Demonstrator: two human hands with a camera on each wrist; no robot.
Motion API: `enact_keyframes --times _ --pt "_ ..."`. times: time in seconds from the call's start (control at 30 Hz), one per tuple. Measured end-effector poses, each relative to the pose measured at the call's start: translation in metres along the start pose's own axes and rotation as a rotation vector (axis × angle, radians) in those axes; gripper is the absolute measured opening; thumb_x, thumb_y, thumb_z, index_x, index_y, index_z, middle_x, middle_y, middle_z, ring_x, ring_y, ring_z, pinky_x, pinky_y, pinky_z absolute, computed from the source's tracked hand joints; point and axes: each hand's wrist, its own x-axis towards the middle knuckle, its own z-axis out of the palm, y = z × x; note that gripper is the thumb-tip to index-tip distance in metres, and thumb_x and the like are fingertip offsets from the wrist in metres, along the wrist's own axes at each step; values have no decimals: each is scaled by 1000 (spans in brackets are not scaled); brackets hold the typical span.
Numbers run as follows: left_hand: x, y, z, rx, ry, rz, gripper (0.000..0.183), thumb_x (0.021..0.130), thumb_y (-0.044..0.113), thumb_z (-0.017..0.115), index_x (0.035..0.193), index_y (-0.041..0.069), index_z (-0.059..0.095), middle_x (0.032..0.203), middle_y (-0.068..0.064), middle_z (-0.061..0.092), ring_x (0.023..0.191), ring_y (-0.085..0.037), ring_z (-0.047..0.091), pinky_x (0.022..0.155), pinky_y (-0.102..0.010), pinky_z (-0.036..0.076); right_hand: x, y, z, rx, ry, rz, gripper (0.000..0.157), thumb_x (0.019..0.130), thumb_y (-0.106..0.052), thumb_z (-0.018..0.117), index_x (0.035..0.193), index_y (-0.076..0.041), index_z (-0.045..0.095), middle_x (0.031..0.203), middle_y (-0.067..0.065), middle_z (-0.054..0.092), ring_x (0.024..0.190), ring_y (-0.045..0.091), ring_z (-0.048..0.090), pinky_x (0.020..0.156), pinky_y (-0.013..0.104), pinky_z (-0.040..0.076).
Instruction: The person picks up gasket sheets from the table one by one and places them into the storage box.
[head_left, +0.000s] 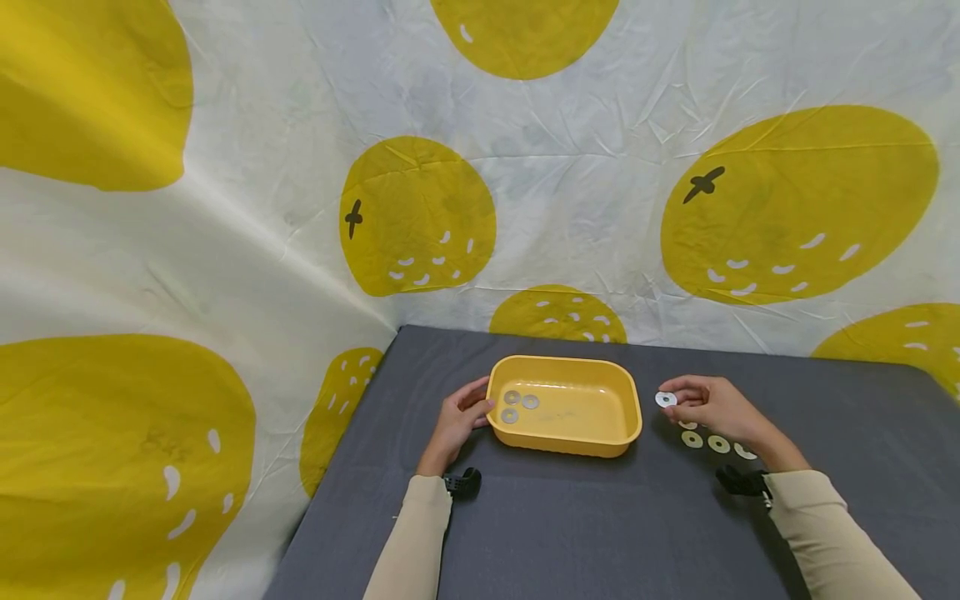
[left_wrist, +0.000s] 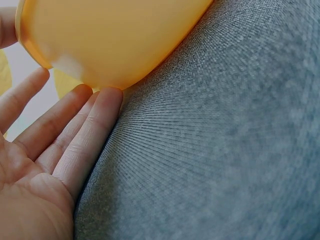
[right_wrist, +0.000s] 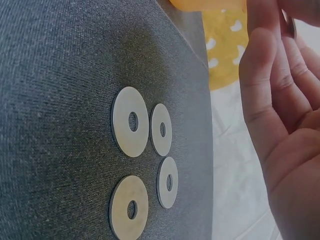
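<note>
My left hand (head_left: 454, 418) is at the left end of a yellow plastic tub (head_left: 562, 439). In the left wrist view its nearly straight fingers (left_wrist: 82, 145) touch the tub's outer wall, with the thumb by the rim. Three flat metal washers (head_left: 530, 402) lie in the tub's left part. To the right of the tub, my right hand (head_left: 720, 408) pinches one washer (head_left: 665, 400) between thumb and fingers, raised above the table. Below that hand, several more washers (right_wrist: 130, 122) lie flat; the hand partly covers them in the head view.
A dark grey cloth covers the table (head_left: 555, 533). Behind it and to the left hangs a white curtain (head_left: 577, 217) printed with big yellow fruits. Each wrist wears a black strap, such as the left strap (head_left: 463, 483).
</note>
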Motion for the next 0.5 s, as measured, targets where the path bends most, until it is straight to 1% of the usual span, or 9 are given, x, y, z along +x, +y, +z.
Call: enact_keyframes --times 0.1,0.27,0.5 --pt "1 0 0 -1 0 2 53 96 23 74 146 23 58 138 -16 63 112 -22 70 87 -35 63 0 -1 0 -12 -2 -18 51 96 -16 72 136 11 55 111 27 72 88 23 76 74 35 63" --pt "1 0 0 -11 1 1 53 95 23 74 146 23 58 137 -16 64 111 -21 70 87 -35 63 1 -4 2 -37 11 -47 49 96 -20 74 133 8 58 109 26 73 87 22 76 74 35 63" --pt "1 2 0 -7 -4 6 54 96 26 74 147 22 57 136 -15 65 113 -22 70 88 -36 63 5 -12 5 -94 30 -50 49 95 -25 75 132 3 62 106 17 74 87 24 75 75 35 63"
